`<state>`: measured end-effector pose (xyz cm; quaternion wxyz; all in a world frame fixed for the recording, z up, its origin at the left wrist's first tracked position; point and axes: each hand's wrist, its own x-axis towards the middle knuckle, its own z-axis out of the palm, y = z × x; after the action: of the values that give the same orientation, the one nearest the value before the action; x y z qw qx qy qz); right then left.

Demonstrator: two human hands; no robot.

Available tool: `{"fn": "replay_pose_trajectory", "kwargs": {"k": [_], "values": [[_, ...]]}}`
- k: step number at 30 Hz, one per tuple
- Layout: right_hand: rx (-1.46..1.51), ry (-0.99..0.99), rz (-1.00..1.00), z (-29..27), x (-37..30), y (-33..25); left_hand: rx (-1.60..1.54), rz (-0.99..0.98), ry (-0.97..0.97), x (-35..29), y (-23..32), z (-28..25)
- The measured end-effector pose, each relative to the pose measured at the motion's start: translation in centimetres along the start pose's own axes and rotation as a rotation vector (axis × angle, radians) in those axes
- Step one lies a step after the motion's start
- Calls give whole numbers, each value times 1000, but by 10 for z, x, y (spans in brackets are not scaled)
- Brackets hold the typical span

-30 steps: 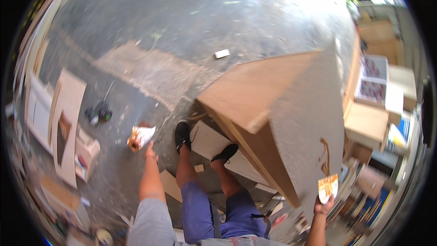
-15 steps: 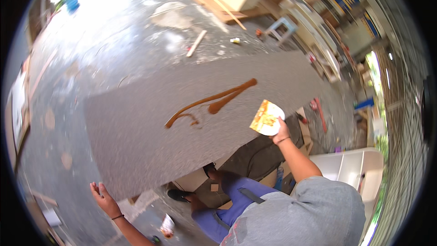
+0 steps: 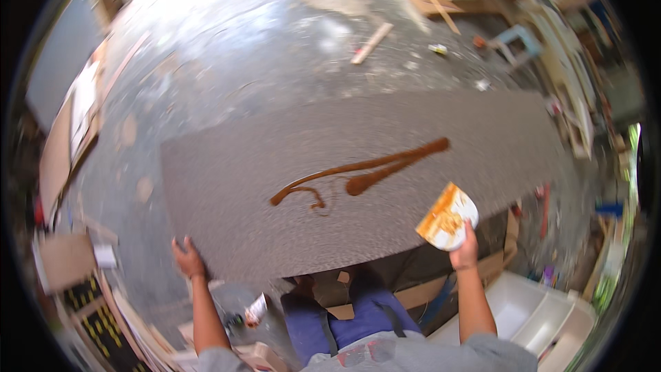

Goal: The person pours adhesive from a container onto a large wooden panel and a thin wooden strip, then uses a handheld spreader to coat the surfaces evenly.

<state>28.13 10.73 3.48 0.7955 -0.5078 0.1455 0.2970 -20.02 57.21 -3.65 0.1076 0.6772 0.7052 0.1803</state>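
A long grey-brown sheet (image 3: 234,234) lies in front of me, with thick lines of brown glue-like paste (image 3: 396,164) across its middle. My right hand (image 3: 465,251) grips a flat white spreader (image 3: 465,208), rounded on one side. Orange-brown paste coats its straight edge, which is over the sheet's near right part. Beside the sheet's near left edge, my left hand (image 3: 189,260) has its fingers apart and holds nothing. Whether it touches the edge I cannot tell.
Beyond the sheet, a wood strip (image 3: 372,43) lies on the concrete floor. A pale blue stool (image 3: 518,47) stands at the far right. Near my right arm is a white compartmented cabinet (image 3: 513,303); a crumpled packet (image 3: 256,310) lies near my left leg.
My view has turned, so the sheet now appears further right. The left hand has come closer to the sheet's left edge. My right hand still holds the spreader over the sheet.
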Motion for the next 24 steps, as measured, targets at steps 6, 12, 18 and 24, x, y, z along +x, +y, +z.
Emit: {"fn": "replay_pose_trajectory", "kwargs": {"k": [6, 12, 18, 24], "values": [[-1112, -12, -362, 52, -20, -34, 29, -50, 44, -11, 8, -5], [-1804, -172, -508, 171, 54, -7, 23, -79, 37, -27, 20, -7], [-2084, -179, -420, 255, 50, 80, 12, -72, 56, -28, 24, -2], [-1923, -583, -371, 377, -12, 207, -21, -108, 25, -27, 29, -6]]}}
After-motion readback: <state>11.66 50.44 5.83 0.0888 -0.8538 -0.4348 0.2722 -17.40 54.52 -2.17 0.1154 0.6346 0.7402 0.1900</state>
